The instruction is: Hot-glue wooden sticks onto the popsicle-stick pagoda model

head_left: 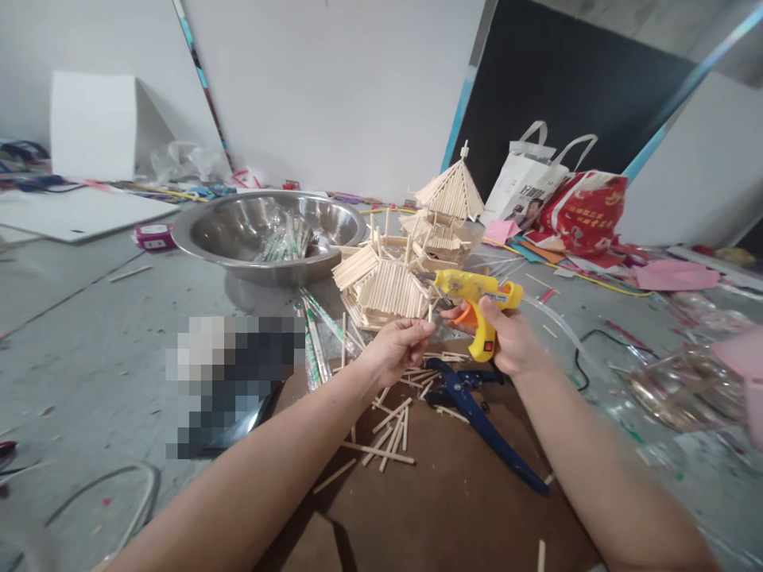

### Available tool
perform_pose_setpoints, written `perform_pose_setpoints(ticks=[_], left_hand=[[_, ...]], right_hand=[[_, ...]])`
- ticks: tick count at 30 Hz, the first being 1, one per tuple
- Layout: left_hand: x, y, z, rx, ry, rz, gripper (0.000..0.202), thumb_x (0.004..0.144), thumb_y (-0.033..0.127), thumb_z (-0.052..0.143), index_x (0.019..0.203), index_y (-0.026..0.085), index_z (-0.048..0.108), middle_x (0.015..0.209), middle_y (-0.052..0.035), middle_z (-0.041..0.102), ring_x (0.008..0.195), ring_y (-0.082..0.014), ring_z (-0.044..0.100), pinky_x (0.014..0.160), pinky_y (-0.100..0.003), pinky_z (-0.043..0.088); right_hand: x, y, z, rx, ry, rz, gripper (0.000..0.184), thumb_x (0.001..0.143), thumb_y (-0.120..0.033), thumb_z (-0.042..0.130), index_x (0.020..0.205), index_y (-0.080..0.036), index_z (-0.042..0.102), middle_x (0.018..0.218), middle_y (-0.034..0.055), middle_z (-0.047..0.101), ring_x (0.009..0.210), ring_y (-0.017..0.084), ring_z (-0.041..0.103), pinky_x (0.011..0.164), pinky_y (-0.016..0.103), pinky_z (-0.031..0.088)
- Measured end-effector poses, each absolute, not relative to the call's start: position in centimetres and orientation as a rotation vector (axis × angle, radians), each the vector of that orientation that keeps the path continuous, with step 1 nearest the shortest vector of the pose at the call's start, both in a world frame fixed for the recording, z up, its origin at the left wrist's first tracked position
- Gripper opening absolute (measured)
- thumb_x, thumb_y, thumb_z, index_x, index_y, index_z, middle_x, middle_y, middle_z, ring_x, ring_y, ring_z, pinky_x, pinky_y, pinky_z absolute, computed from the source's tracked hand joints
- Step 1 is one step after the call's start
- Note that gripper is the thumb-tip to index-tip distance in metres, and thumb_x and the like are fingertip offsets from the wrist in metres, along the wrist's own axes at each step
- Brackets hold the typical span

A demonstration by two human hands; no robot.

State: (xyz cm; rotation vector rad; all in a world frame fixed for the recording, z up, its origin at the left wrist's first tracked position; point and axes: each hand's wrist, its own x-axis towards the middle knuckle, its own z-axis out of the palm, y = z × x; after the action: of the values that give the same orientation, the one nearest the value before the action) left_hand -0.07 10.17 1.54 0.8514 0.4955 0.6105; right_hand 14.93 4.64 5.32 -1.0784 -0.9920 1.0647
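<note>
My right hand (511, 338) is wrapped round the yellow handle of a hot glue gun (477, 292), whose nozzle points left, close to the stick model. Between thumb and finger, my left hand (402, 343) pinches a short wooden stick (431, 308) that stands upright, just below the nozzle. Behind both hands is a pavilion model made of wooden sticks (390, 290), with a slatted roof. A finished-looking pointed roof (451, 191) rises farther back. Loose cut sticks (390, 433) and a blue-handled cutter (482, 421) lie on the brown board (441, 508) beneath my hands.
A wide steel basin (208, 238) holding wrapped sticks stands back left. Packs of sticks (313, 349) and a partly blurred dark flat object (238, 421) lie left of the board. White (524, 179) and red bags (587, 214) stand back right. A black cable (620, 338) crosses the right floor.
</note>
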Motion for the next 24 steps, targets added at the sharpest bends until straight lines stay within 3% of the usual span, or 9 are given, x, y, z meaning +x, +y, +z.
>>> perform_pose_setpoints(ticks=[13, 24], left_hand=[[0.0, 10.6, 1.0, 0.764, 0.461, 0.636, 0.024, 0.061, 0.026, 0.064, 0.058, 0.013, 0.045, 0.046, 0.0074, 0.038, 0.034, -0.0002, 0.03, 0.036, -0.016, 0.015], [0.0, 10.6, 1.2, 0.714, 0.521, 0.662, 0.025, 0.057, 0.027, 0.067, 0.057, 0.013, 0.046, 0.045, 0.0065, 0.04, 0.034, -0.001, 0.031, 0.036, -0.016, 0.017]], right_hand=[[13.4, 6.2, 4.4, -0.948, -0.966, 1.149, 0.02, 0.067, -0.037, 0.058, 0.075, -0.019, 0.06, 0.07, 0.0009, 0.065, 0.077, 0.017, 0.059, 0.066, 0.029, 0.047], [13.1, 6.2, 4.4, -0.919, -0.871, 1.137, 0.024, 0.061, -0.04, 0.062, 0.071, -0.018, 0.062, 0.061, 0.0009, 0.065, 0.071, 0.019, 0.061, 0.067, 0.032, 0.048]])
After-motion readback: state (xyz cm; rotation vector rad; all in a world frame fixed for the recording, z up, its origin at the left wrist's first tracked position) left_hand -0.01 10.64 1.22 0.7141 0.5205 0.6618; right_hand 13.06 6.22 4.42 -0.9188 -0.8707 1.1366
